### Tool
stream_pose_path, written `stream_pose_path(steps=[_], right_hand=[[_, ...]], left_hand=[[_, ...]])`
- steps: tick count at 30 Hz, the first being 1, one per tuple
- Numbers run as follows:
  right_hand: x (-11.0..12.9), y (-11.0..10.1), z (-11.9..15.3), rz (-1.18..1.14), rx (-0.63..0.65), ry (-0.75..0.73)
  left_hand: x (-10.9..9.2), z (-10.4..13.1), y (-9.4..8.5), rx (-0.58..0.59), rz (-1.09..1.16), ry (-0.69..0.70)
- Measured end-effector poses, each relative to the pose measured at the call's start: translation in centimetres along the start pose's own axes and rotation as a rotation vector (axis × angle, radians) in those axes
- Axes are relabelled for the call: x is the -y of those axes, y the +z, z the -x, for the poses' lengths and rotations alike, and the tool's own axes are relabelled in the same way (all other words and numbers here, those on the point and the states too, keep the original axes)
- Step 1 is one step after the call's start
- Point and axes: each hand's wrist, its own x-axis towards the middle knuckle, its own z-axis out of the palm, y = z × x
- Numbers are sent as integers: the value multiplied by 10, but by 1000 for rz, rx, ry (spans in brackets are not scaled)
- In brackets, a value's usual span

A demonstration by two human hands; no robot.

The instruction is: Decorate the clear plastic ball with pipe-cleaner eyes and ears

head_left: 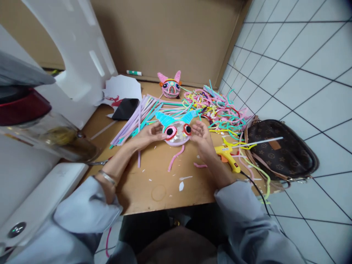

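Between my two hands is a clear round craft animal head with blue fuzzy ears and black eyes ringed in pink and red pipe cleaner. My left hand grips its left side, thumb at the pink-ringed eye. On the other side, the fingers of my right hand close on its edge by the red-ringed eye. Just below it lies a short pink pipe cleaner piece; another pink piece is by my right wrist. A yellow hot glue gun rests right of my right hand.
A finished-looking pink-eared head stands at the back. Straight pipe cleaners and a tangled heap lie behind my hands. A phone, scissors and a glass jug are left; a brown bag is right.
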Motion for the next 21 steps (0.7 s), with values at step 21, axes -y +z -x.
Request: stream_pose_path(steps=[21], right_hand=[[29, -5, 16, 575, 281, -411]], left_hand=[[-13, 7, -13, -242, 180, -181]])
